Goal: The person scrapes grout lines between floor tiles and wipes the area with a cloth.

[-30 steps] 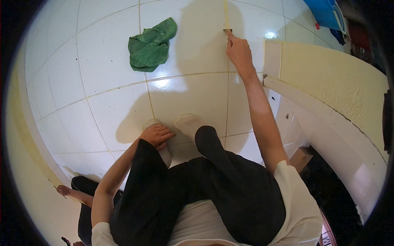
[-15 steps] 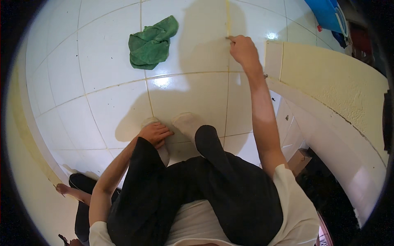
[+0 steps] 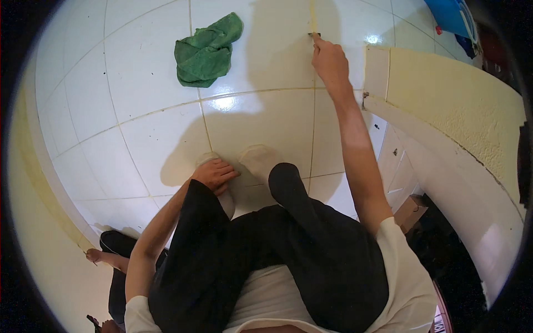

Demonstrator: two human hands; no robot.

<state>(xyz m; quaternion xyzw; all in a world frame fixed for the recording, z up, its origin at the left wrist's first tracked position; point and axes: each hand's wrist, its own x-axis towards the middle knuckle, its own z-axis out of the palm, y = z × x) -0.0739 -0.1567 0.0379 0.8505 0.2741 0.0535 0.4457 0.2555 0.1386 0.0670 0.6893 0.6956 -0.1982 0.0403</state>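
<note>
With my right arm stretched forward, my right hand (image 3: 331, 62) is closed around a small scraper-like tool (image 3: 315, 35) with a narrow handle and a short dark edge. The tool's tip meets the yellowish grout line (image 3: 313, 18) between white floor tiles. Its exact kind is too small to make out. My left hand (image 3: 215, 173) lies over my left sock (image 3: 206, 157) in front of my knee, fingers extended and holding nothing. A crumpled green cloth (image 3: 204, 53) lies on the tiles ahead, left of my right hand.
A low cream-coloured wall (image 3: 444, 83) runs along my right side. Behind it stands a cardboard box (image 3: 410, 213). At the far right is a blue object (image 3: 448, 22). Another person's hand (image 3: 95, 255) and dark-clothed leg are at the lower left, beside the left wall.
My right hand has shifted slightly along the grout line, and the tool's dark edge now shows more clearly. The view has tilted a little. My left hand stays on the sock.
</note>
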